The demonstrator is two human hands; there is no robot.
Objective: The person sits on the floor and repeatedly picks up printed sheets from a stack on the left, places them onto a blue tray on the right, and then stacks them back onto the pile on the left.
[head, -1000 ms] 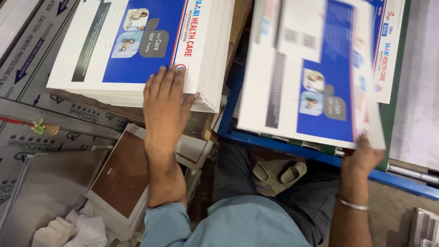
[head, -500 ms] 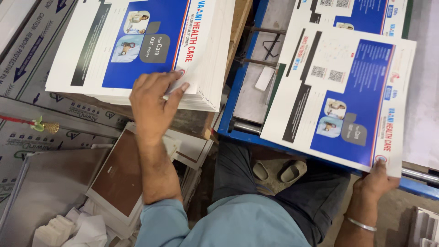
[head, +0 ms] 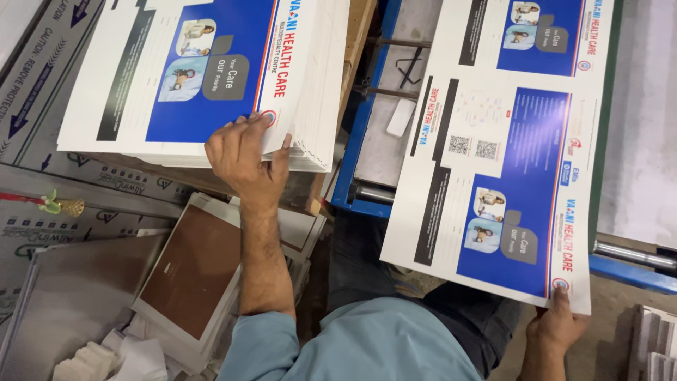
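at five o'clock the right hand (head: 560, 324) pinched one printed sheet (head: 508, 155) by its corner; at ten o'clock the left hand (head: 243, 155) curled over the stack (head: 211, 77) edge. lifting only the top sheet seemed wise.

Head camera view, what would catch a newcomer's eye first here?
First, the large white printed sheet with blue panels lying over the blue metal machine frame at right, its near corner pinched by the right hand. Next, the thick stack of matching white-and-blue printed sheets at upper left, where the left hand grips the near edge. Below it lies a brown board with a white border.
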